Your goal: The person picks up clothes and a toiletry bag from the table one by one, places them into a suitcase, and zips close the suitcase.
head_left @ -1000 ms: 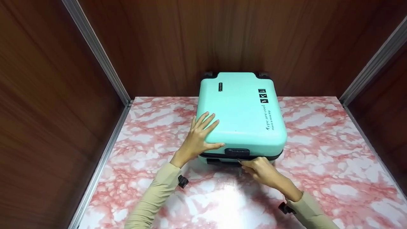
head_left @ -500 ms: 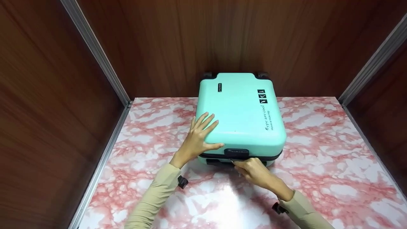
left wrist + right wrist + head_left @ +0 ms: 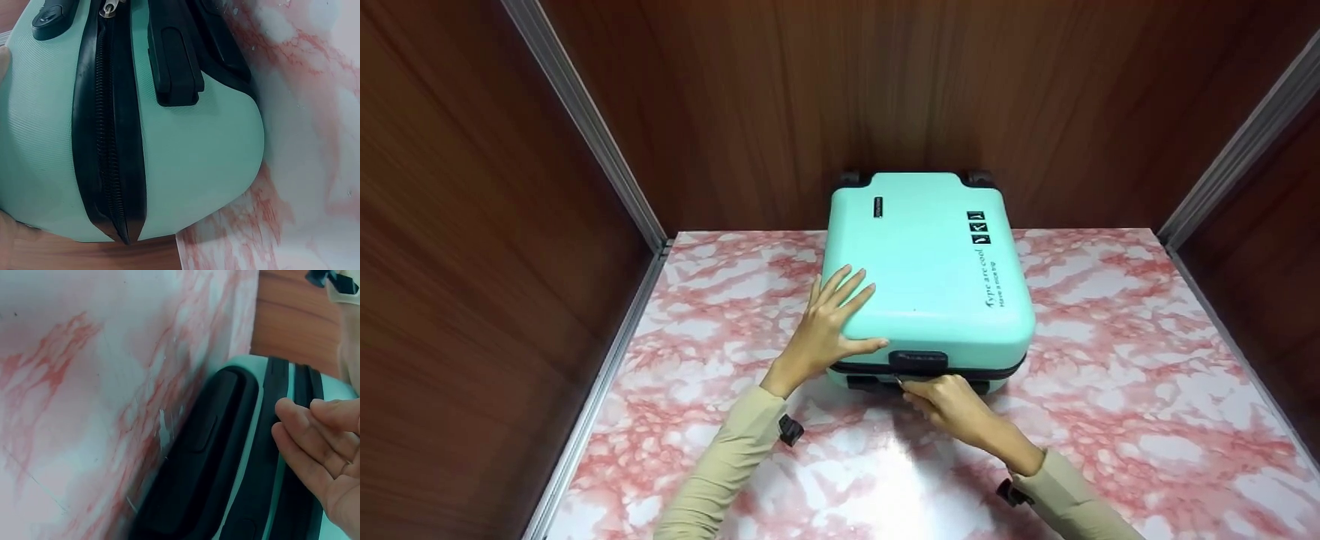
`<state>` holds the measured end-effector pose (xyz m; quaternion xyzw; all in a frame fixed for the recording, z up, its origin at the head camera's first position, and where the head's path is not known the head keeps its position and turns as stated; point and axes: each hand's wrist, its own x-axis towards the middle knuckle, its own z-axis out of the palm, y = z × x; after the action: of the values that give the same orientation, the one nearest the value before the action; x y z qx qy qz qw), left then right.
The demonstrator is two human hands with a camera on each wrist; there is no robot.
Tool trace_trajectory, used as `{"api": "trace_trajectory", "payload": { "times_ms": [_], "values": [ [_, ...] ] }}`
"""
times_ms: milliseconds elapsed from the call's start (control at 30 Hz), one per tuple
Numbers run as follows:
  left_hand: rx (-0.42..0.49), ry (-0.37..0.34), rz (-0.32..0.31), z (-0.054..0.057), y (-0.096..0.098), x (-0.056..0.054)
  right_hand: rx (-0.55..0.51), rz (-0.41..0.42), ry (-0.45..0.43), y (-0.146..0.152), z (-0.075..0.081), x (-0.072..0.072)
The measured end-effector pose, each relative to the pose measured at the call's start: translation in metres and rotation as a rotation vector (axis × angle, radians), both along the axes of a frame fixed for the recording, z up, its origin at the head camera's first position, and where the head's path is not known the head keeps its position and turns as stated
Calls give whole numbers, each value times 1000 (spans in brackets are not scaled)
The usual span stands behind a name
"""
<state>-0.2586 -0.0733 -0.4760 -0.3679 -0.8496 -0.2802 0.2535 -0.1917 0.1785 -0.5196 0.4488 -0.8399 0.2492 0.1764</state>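
A mint-green hard-shell suitcase (image 3: 922, 255) lies flat against the back wall, its black handle (image 3: 919, 361) facing me. My left hand (image 3: 826, 326) rests with spread fingers on the lid's near left corner, the thumb along the front edge. At the front seam, just below the handle, my right hand (image 3: 949, 401) pinches a small zipper pull (image 3: 109, 7) between thumb and forefinger. In the left wrist view the black zipper (image 3: 107, 112) runs from the pull around the corner, its teeth meshed. The right wrist view shows the right hand's other fingers loosely curled beside the seam.
The suitcase lies on a table (image 3: 720, 345) with a red-and-white marbled surface. Dark wood panels (image 3: 735, 112) stand behind and at both sides, with grey metal rails (image 3: 592, 135) at the corners. Black wheels (image 3: 851, 178) sit at the suitcase's far end.
My right hand has slid left along the front seam with the zipper pull, slowing in the last half second. The left hand has stayed in place, and the suitcase has barely shifted.
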Motion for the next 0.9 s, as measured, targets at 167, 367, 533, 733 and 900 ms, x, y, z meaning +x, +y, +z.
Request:
{"api": "trace_trajectory", "payload": {
  "times_ms": [167,367,533,733,900],
  "values": [
    [-22,7,-5,1,-1,-1,-35,-47,36,-6,-3,3],
    [-39,-34,-13,2,0,-2,-51,-86,70,-9,-7,4],
    [-25,-40,-2,2,-1,0,-75,-38,83,-8,-9,3],
    [-22,-21,8,2,-1,1,-118,19,78,-11,-11,0],
    [-16,-11,11,1,0,1,-116,38,88,-19,-12,-1]
  ]
}}
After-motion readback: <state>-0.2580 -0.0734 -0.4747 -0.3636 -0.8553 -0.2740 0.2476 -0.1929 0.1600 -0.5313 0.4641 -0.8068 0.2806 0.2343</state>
